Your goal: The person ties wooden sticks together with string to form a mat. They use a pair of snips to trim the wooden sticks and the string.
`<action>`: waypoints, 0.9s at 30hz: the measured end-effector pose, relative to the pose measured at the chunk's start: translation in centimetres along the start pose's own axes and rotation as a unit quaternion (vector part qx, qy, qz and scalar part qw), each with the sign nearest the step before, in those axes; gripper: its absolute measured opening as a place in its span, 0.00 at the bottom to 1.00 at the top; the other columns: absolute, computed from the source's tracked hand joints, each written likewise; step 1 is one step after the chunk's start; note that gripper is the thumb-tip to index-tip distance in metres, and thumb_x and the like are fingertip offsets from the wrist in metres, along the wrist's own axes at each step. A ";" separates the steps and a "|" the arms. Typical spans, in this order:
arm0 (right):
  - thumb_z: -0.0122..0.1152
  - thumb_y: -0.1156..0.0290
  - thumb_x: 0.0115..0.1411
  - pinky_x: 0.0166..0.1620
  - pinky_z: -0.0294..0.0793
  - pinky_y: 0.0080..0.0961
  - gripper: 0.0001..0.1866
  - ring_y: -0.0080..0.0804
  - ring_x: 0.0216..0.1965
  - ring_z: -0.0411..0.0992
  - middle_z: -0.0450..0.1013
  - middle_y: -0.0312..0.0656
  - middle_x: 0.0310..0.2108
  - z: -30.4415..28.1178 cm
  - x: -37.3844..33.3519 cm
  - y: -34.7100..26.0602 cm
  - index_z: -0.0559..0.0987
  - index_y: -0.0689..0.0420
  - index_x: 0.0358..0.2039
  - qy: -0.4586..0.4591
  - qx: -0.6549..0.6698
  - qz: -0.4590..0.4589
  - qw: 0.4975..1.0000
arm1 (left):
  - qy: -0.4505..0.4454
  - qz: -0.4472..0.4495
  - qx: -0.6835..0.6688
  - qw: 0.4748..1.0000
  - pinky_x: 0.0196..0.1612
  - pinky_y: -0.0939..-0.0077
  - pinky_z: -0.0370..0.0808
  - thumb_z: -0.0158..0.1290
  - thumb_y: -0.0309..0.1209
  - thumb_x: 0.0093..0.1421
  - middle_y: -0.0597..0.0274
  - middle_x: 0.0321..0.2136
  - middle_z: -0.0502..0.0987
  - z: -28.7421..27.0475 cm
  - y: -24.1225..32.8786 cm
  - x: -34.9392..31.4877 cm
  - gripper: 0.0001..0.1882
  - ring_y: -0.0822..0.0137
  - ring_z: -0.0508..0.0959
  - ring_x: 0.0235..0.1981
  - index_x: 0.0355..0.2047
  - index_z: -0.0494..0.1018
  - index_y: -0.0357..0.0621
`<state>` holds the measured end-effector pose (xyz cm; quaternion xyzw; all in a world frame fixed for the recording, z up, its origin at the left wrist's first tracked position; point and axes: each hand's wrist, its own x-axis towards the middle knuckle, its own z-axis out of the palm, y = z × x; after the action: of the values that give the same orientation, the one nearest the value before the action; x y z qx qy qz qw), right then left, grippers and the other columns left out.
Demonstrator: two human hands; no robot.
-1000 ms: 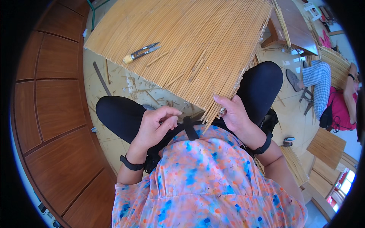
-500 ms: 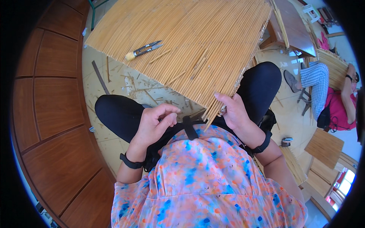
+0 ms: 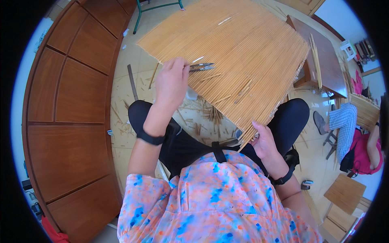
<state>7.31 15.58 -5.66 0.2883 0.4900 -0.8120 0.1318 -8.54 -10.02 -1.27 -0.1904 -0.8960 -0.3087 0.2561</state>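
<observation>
A large mat [image 3: 243, 44] of thin straw-coloured stalks lies in front of me, its near corner reaching my lap. My left hand [image 3: 173, 81] is at the mat's left edge, fingers closed over the handle of small thread snips [image 3: 201, 67]. Their two metal blades stick out to the right, slightly apart; the handle is hidden under my hand. My right hand [image 3: 264, 139] pinches the stalk ends [image 3: 248, 138] at the near corner, thumb on top. Several loose stalk pieces [image 3: 243, 91] lie on the mat.
Stalk scraps [image 3: 212, 115] litter the tiled floor under the mat. Wooden cabinets [image 3: 77, 158] line the left side. At right stand a brown table [image 3: 320, 52] with stalks on it, a seated person [image 3: 344, 125] and a wooden stool top [image 3: 344, 193].
My left hand has moved from above my lap up to the snips and closed on their handle. My right hand stays at the mat's corner. The whole view has shifted.
</observation>
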 end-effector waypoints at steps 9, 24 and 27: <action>0.52 0.63 0.63 0.35 0.76 0.25 0.16 0.25 0.34 0.75 0.74 0.37 0.37 -2.4 -0.3 0.1 0.71 0.57 0.48 -0.043 0.016 0.008 0.999 | -0.014 0.019 0.145 0.989 0.31 0.57 0.71 0.52 0.27 0.57 0.52 0.24 0.73 4.3 -1.0 1.3 0.03 0.52 0.75 0.29 0.30 0.70 0.43; 0.52 0.61 0.61 0.49 0.72 0.34 0.23 0.32 0.48 0.72 0.72 0.39 0.50 -2.7 0.4 -0.2 0.68 0.58 0.54 -0.050 0.061 -0.007 0.997 | 0.284 -0.283 -0.025 0.916 0.30 0.81 0.68 0.50 0.25 0.62 0.70 0.25 0.73 -19.3 -17.5 -8.3 0.04 0.78 0.69 0.27 0.33 0.74 0.40; 0.52 0.60 0.62 0.53 0.70 0.35 0.25 0.33 0.53 0.69 0.70 0.38 0.53 -3.8 0.2 -0.4 0.66 0.56 0.57 -0.047 0.064 -0.001 0.997 | 0.154 -0.348 0.221 0.898 0.35 0.65 0.73 0.51 0.28 0.58 0.50 0.28 0.77 -18.1 -24.0 -17.5 0.04 0.54 0.77 0.30 0.32 0.74 0.42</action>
<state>8.25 19.13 -6.87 0.2574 0.4308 -0.8543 0.1352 -0.40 -42.69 -10.05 0.2452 -0.8995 -0.1973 0.3029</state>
